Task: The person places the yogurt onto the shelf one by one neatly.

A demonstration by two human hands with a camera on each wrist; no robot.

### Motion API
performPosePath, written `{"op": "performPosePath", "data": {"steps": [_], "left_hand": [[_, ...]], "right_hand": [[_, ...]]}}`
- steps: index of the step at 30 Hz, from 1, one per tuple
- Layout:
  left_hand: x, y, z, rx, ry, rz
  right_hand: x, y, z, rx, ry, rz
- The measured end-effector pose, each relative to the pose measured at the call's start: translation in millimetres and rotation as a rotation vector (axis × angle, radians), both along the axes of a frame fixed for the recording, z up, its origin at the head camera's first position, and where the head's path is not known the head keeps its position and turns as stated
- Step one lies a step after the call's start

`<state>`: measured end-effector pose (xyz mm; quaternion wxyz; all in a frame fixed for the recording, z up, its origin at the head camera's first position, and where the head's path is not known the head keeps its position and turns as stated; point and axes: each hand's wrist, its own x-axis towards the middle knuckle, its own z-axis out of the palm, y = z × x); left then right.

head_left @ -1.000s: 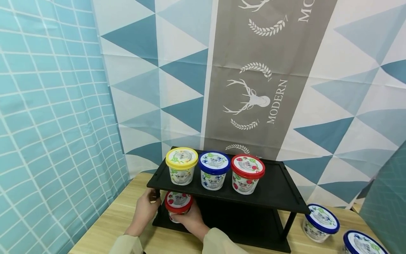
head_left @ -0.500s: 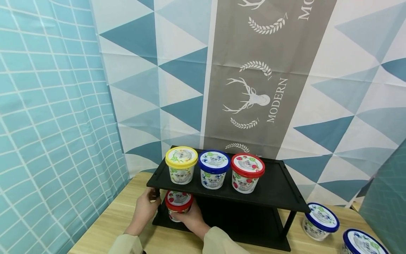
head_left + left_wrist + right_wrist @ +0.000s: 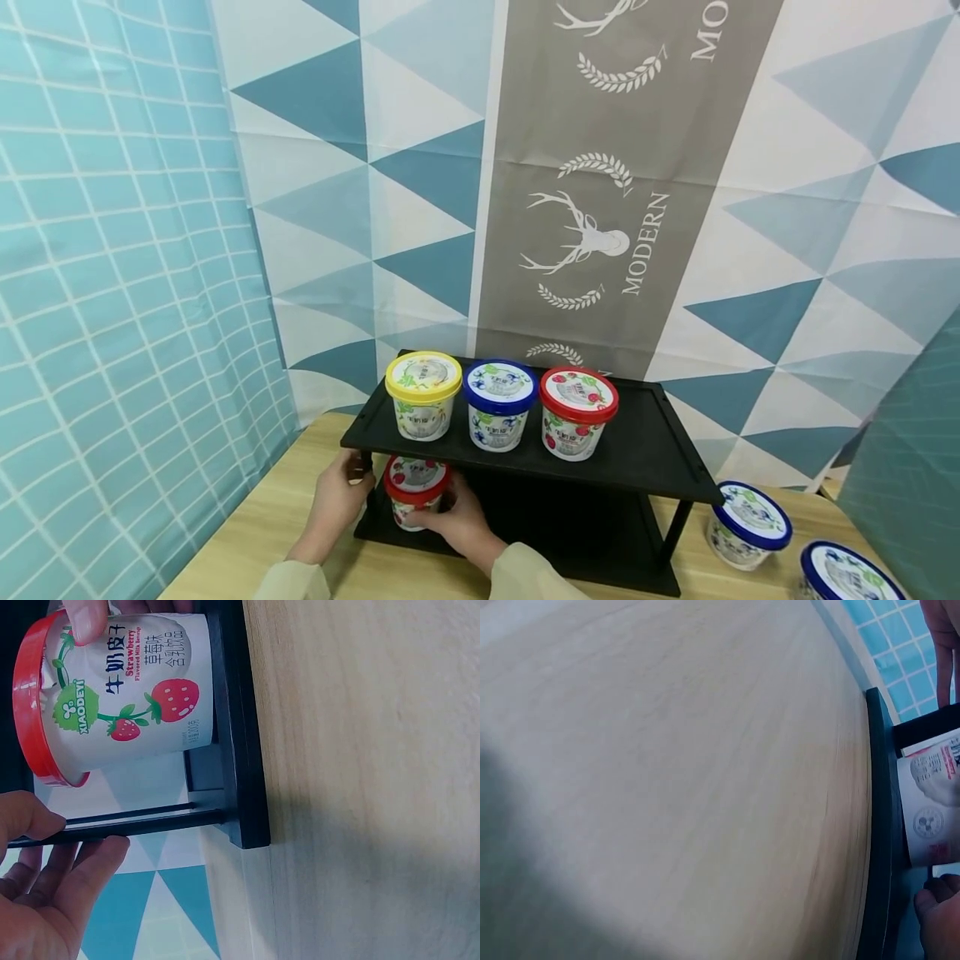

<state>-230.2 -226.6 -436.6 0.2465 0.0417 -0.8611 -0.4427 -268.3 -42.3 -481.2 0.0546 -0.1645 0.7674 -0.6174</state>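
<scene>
A red-lidded strawberry milk drink cup [image 3: 414, 500] stands upright on the lower shelf of a black two-tier rack [image 3: 637, 442], at its left end. My right hand [image 3: 461, 521] is beside this cup, its thumb in front and its fingers loosely curved near the right side. A small dark gap shows between the palm and the cup. My left hand [image 3: 335, 500] grips the rack's left front post [image 3: 150, 823], thumb on one side and fingers on the other. On the upper shelf stand a yellow-lidded cup [image 3: 423, 421], a blue-lidded cup [image 3: 497, 429] and another red-lidded cup [image 3: 573, 437].
Two blue-lidded cups [image 3: 742, 542] [image 3: 847, 575] stand on the wooden table [image 3: 240, 542] right of the rack. A patterned curtain [image 3: 420, 208] hangs behind, and a blue tile-print curtain [image 3: 112, 333] hangs at left.
My right hand has loosened slightly and shifted right, with a gap opening beside the red-lidded cup. The left hand keeps its grip on the post. The head view has shifted slightly.
</scene>
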Motion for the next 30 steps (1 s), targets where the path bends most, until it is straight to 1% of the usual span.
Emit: {"op": "performPosePath", "data": {"steps": [2,6,10,15,18,22,30], "left_hand": [[0.3,0,-0.7,0.000,-0.012,-0.003],[0.4,0,-1.1,0.001,-0.034,-0.017],[-0.6,-1,-0.6,-0.005,-0.032,-0.020],[-0.1,-2,-0.9,-0.005,-0.028,-0.012],[-0.1,-2,-0.9,-0.010,-0.028,-0.009],[-0.1,-2,-1.1,-0.017,-0.053,-0.011],[-1.5,-4,1.2,-0.030,-0.069,-0.018]], "right_hand": [[1.0,5,-0.7,0.001,0.005,-0.004],[4.4,14,1.3,0.035,0.000,-0.040],[7.4,23,5.6,0.081,-0.007,-0.085],[8.7,34,9.1,0.099,-0.002,-0.101],[8.3,42,11.5,0.099,0.007,-0.107],[9.7,55,13.8,0.103,0.016,-0.121],[13.1,84,22.0,0.130,0.066,-0.169]]}}
